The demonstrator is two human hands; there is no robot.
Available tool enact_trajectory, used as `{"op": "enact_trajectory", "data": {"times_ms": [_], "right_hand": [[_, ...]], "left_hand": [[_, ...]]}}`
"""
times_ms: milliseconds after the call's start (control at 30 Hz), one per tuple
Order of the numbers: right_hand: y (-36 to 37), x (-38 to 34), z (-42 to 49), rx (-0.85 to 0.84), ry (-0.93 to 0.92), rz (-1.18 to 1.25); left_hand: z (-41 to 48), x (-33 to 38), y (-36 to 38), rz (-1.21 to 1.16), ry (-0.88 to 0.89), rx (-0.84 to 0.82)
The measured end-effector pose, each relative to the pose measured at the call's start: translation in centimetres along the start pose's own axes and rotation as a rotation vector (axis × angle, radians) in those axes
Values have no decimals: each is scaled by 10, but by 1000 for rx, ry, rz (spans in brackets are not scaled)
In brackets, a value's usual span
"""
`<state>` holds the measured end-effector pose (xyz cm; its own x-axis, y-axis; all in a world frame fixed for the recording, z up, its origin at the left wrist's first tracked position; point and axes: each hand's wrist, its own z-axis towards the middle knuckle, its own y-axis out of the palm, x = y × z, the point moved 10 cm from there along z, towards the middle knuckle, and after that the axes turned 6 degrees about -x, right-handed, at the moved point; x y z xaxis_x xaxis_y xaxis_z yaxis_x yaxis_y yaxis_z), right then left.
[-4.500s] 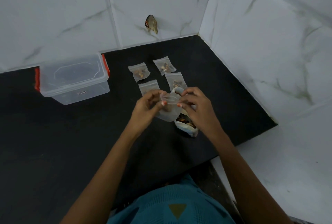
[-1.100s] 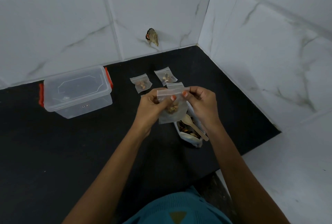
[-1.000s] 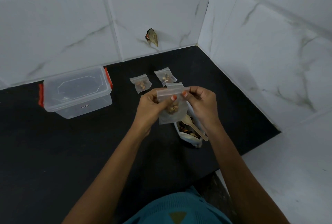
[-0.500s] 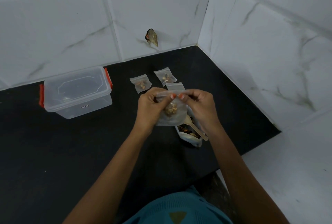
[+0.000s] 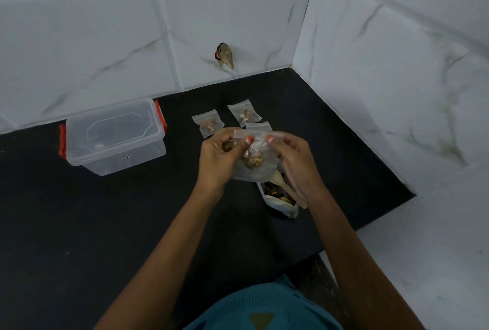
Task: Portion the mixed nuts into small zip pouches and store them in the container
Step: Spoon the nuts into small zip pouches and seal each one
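We record a small, soft, clear plastic zip pouch (image 5: 258,163) held above the matt black countertop (image 5: 105,224), a loose clump of brown mixed nuts (image 5: 251,160) resting against its film. Our left hand (image 5: 219,160) pinches the pouch's top strip on its left side, thumb and fingers closed on the plastic; our right hand (image 5: 296,163) pinches the same strip on its right side, likewise clamped. The strip runs flat between the two thumbs.

Just below the pouch, on the counter, stands an open white crinkled bag of dark mixed nuts (image 5: 277,194), with a pale wooden spoon (image 5: 288,188) lying slanted in its mouth.

Beyond the hands lie three more small clear zip pouches, flat on the counter, each with a few nuts inside: one at left (image 5: 207,124), one at right (image 5: 244,115), and one partly hidden behind the held pouch (image 5: 258,126).

Well to the left sits a rectangular translucent plastic container (image 5: 113,136), lid on, with red-orange clips at both ends.

The walls are glossy white marble-veined tiles (image 5: 92,38); a small brown crumpled scrap (image 5: 225,55) clings to the back tile.
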<state>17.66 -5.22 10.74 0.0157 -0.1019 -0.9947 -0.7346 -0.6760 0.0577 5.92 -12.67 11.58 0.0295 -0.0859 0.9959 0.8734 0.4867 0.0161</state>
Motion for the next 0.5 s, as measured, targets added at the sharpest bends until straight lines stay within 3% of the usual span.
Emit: {"op": "enact_trajectory", "data": {"times_ms": [267, 500], "right_hand": [[-5, -11, -1, 92, -107, -119], [-13, -8, 1, 97, -87, -64]], "left_hand": [[-3, -6, 4, -75, -41, -8], [-4, -10, -1, -111, -77, 12]]}}
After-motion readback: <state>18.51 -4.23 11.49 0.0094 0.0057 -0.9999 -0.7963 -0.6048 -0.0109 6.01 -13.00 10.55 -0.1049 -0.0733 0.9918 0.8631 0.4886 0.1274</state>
